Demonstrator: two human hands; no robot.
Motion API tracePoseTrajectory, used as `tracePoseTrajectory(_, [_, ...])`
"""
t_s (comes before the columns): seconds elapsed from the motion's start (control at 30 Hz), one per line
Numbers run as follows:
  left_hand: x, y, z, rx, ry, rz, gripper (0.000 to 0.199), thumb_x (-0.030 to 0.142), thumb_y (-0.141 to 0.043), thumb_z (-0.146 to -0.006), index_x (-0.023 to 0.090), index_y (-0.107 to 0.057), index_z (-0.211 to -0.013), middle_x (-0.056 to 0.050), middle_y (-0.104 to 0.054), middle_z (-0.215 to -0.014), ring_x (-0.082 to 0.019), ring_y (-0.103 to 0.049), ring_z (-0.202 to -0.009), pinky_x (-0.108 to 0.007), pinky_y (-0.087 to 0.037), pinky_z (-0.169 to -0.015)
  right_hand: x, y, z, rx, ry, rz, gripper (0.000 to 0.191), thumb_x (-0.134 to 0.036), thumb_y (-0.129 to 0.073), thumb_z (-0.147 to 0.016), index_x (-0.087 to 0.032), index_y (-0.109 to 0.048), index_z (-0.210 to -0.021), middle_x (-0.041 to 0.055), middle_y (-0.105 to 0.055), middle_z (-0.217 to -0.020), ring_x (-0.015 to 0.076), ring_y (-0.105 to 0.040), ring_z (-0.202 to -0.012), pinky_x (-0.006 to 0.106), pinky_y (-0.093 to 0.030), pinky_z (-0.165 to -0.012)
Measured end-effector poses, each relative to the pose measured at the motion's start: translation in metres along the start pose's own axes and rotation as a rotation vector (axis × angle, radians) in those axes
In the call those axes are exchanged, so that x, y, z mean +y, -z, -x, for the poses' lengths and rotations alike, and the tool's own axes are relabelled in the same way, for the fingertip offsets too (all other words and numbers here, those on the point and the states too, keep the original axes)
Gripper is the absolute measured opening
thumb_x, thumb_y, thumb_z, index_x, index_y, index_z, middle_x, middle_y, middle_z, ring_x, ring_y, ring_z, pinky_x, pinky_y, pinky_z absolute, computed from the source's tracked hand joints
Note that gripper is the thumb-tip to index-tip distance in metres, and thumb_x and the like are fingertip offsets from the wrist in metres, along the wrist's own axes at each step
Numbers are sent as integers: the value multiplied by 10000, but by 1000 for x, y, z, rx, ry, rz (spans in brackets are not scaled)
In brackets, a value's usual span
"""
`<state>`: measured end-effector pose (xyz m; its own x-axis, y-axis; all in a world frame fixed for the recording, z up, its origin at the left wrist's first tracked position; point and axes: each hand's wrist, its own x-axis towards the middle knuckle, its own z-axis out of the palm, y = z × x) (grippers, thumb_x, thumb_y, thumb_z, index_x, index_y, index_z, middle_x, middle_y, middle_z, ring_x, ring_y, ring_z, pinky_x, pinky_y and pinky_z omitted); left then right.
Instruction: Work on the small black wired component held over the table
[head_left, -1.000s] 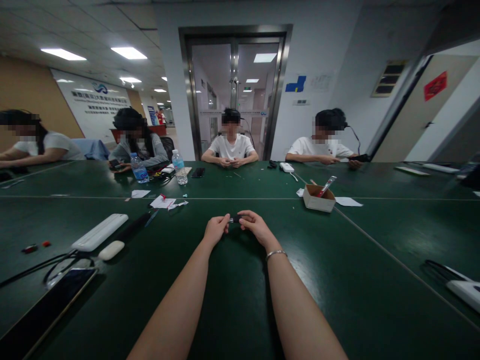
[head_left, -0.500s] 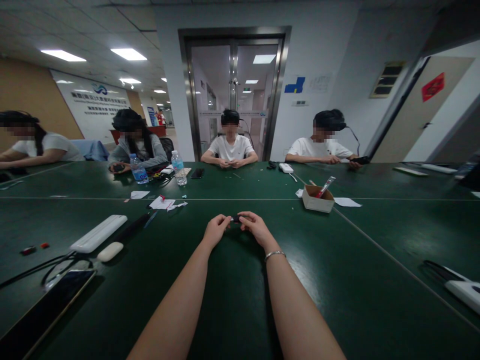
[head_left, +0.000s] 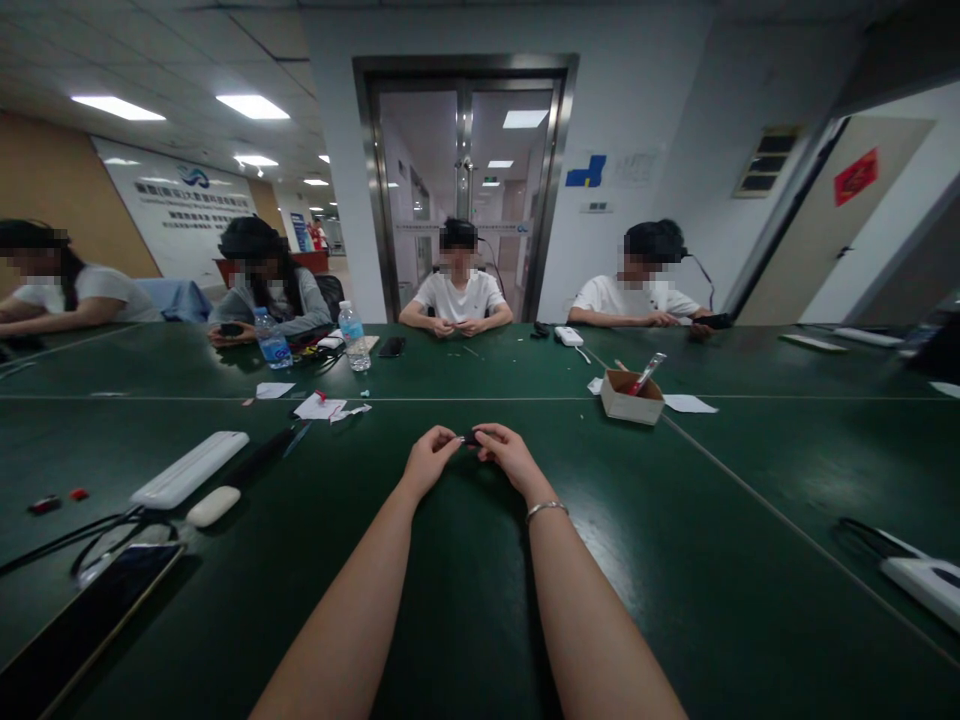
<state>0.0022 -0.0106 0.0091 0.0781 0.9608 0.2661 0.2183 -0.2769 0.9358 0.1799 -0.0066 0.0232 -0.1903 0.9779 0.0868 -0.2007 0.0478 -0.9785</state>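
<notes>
A small black object with a silvery end [head_left: 470,438] is held just above the green table, between both hands. My left hand [head_left: 429,462] pinches it at the silvery side with thumb and forefinger. My right hand [head_left: 510,455], with a bracelet at the wrist, has its fingers closed round the black side. Too little of the piece shows to tell its kind, since the fingertips cover parts of it.
On the left lie a white power strip [head_left: 191,470], a white oval case [head_left: 214,507], a phone [head_left: 97,620] and red bits [head_left: 79,494]. Paper scraps [head_left: 321,406] and a small box [head_left: 632,405] are farther off. Several people sit across the table [head_left: 465,620].
The whole view has shifted slightly, so things sit a little farther left. Both hands keep their grip, and the small black object looks tilted a little differently between the fingers.
</notes>
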Motion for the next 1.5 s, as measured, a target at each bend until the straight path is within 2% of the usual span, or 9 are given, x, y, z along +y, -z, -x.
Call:
tracePoseTrajectory(0.27, [5,1,2,-27,-51,51,274,361,-669,-712,195,-583,-913,8,-602,-762,-128,-579,-709,-253,-450,-680,4,1,-3,4,7,-25,365,-378,-769,-645,-163,-667,-922,40,-696,-702,97,-560,-533,245,-459,-558])
tracePoseTrajectory(0.43, [6,1,2,17,-21,99,285,425,-591,-776,186,-588,-932,-22,-617,-799,-156,-598,-756,-268,-461,-657,4,1,-3,11,5,-8,364,-389,-762,-653,-167,-669,-925,40,-695,-704,100,-570,-541,246,-469,-564])
tracePoseTrajectory(0.63, [3,1,-2,58,-58,70,265,367,-631,-751,171,-613,-929,-43,-642,-869,-157,-605,-801,-284,-472,-749,7,1,-5,10,4,-16,381,-391,-767,-643,-162,-662,-928,44,-701,-707,98,-572,-535,238,-466,-550])
tracePoseTrajectory(0.77, [2,0,-3,33,-3,106,297,413,-577,-789,155,-618,-930,-41,-648,-785,-158,-614,-725,-282,-475,-674,7,1,-5,14,3,-19,383,-376,-766,-644,-148,-653,-930,37,-695,-696,88,-567,-532,222,-459,-546])
tracePoseTrajectory(0.9, [2,0,-3,62,-41,84,289,364,-637,-748,165,-632,-958,-55,-668,-902,-165,-623,-812,-285,-474,-733,6,0,-4,9,-1,-21,374,-364,-759,-654,-145,-651,-938,38,-696,-701,89,-570,-537,221,-460,-548])
tracePoseTrajectory(1.03, [2,0,-3,7,0,88,291,392,-565,-801,156,-628,-959,-61,-667,-857,-170,-628,-771,-289,-472,-681,6,1,-4,24,-2,-6,359,-345,-761,-655,-148,-655,-936,34,-696,-712,82,-561,-528,221,-461,-552])
tracePoseTrajectory(1.13, [1,0,-4,31,-50,54,282,341,-631,-754,166,-632,-975,-73,-667,-957,-185,-626,-893,-305,-469,-782,5,1,-4,14,-7,-8,357,-345,-757,-660,-150,-655,-942,38,-699,-717,86,-566,-536,223,-462,-557])
tracePoseTrajectory(1.4, [3,0,-2,56,-18,33,368,343,-664,-730,180,-605,-1055,-72,-659,-985,-179,-621,-886,-310,-472,-793,5,1,-4,12,-10,1,366,-345,-761,-653,-151,-655,-945,30,-696,-705,85,-564,-527,226,-462,-559])
tracePoseTrajectory(1.5, [6,0,-2,43,45,71,348,400,-580,-797,163,-604,-1051,-76,-671,-917,-176,-625,-815,-311,-481,-740,6,2,-4,11,-16,6,370,-349,-760,-655,-154,-655,-950,32,-698,-720,87,-573,-539,230,-470,-571])
